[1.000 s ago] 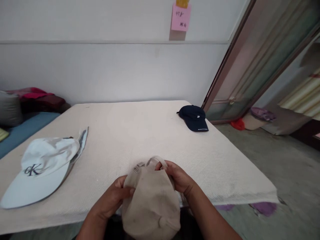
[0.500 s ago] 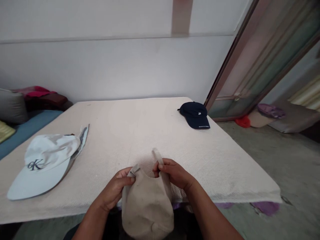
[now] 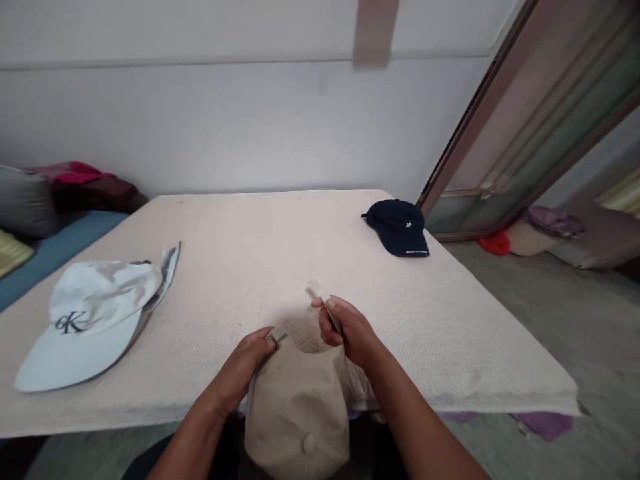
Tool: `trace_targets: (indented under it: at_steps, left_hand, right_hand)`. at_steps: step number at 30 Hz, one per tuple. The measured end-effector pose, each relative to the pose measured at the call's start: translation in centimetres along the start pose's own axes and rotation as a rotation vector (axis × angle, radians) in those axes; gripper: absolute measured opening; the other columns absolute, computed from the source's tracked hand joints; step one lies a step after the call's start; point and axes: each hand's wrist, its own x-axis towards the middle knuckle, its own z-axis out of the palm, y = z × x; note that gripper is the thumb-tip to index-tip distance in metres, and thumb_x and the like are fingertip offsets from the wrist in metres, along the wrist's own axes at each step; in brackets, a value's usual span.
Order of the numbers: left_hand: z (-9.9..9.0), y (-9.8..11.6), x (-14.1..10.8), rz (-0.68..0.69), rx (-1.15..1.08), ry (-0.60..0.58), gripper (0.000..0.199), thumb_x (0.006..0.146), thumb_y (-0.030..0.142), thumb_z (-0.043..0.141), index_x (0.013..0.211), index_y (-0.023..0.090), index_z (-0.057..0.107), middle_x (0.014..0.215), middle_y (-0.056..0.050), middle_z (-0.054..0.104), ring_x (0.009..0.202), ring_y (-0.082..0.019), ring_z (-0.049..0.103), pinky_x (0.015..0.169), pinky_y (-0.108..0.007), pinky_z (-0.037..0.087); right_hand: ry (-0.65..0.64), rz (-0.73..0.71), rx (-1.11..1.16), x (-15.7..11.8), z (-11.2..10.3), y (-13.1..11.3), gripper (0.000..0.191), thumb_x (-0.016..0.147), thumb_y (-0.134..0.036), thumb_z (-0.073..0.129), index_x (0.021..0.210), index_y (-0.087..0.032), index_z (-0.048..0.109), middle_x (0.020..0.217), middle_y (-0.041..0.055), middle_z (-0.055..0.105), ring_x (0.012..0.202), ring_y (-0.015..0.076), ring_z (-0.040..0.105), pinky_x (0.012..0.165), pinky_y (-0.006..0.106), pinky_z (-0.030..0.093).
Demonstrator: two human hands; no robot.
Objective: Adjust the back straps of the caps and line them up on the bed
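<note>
A beige baseball cap [image 3: 300,407] is held at the table's near edge, its back opening facing away from me and its top button toward me. My left hand [image 3: 250,360] pinches the cap's left back edge beside a small metal buckle [image 3: 276,339]. Between the thumb and fingers of my right hand [image 3: 347,330] is the cap's loose strap [image 3: 315,288], whose blurred free end points up and left. Strap and buckle are apart. The cap's brim is out of sight.
A white cap [image 3: 97,320] with dark letters lies on the left of the cloth-covered table [image 3: 240,247]. A navy cap [image 3: 397,227] sits at the far right. Behind stands a white wall [image 3: 225,127]; a cushion [image 3: 25,200] is at the far left.
My right hand has moved slightly up and right with the strap, drawing it away from the buckle. My left thumb has shifted onto the buckle. The view has tilted a little.
</note>
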Motion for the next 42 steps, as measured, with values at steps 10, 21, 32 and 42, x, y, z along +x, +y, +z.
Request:
trace_targets:
  at_steps: [10,21,32,42]
  left_hand:
    - [0.2,-0.7,0.3,0.007,-0.024,0.088,0.018,0.075,0.033,0.063,0.08,0.016,0.066,0.074,-0.004,0.065,0.067,-0.016,0.057,0.061,-0.024,0.041]
    - [0.2,-1.1,0.8,-0.013,-0.184,0.168,0.027,0.072,0.032,0.065,0.093,0.014,0.069,0.089,-0.009,0.07,0.08,-0.023,0.062,0.071,-0.03,0.045]
    - [0.1,-0.9,0.8,0.005,-0.122,0.185,0.022,0.071,0.033,0.067,0.084,0.016,0.067,0.077,-0.005,0.068,0.066,-0.019,0.059,0.061,-0.027,0.044]
    - [0.3,-1.2,0.7,-0.002,-0.173,0.04,0.014,0.082,0.029,0.059,0.077,0.017,0.062,0.069,0.0,0.06,0.059,-0.011,0.053,0.056,-0.021,0.039]
  right_hand:
    - [-0.043,-0.008,0.035,-0.1,-0.1,-0.8,0.026,0.087,-0.039,0.045,0.098,-0.017,0.054,0.054,-0.006,0.046,0.035,0.003,0.023,0.039,0.02,0.02]
    - [-0.086,-0.002,0.024,-0.3,-0.1,-1.1,0.031,0.09,-0.041,0.039,0.099,-0.016,0.056,0.052,-0.0071,0.043,0.034,0.002,0.018,0.04,0.02,0.02]
    - [0.057,-0.013,0.092,0.3,-1.2,-1.5,0.018,0.08,-0.03,0.055,0.083,-0.013,0.062,0.064,-0.0001,0.052,0.045,0.005,0.039,0.043,0.02,0.026]
    - [-0.173,0.081,0.04,0.0,0.2,-1.3,0.019,0.086,-0.035,0.051,0.086,-0.017,0.055,0.049,-0.0082,0.039,0.035,0.0023,0.019,0.037,0.018,0.015]
